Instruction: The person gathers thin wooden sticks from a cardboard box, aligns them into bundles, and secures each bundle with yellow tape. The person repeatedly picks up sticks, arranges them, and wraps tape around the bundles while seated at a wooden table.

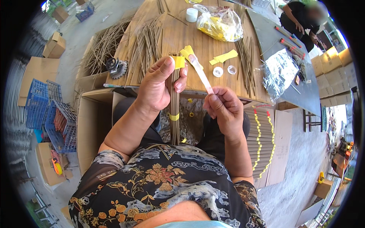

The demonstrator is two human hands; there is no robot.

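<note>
My left hand (155, 86) is closed around an upright bundle of thin brown sticks (174, 95), thumb toward its upper end. A yellow paper band (178, 62) goes round the bundle near the top, and a second yellow band (174, 117) sits lower down. Between thumb and fingers, my right hand (227, 110) pinches the near end of a flat, narrow whitish stick (202, 76). The far end of that stick lies over a small fan of yellow paper strips (187, 51) on the table, just right of the bundle's top.
On the wooden table (178, 36) lie loose brown sticks (147, 45), a plastic bag of yellow paper (220, 28), a white jar (192, 15) and two small round lids (218, 72). Banded bundles (260, 140) lie at right. Another person (300, 19) is at the far right.
</note>
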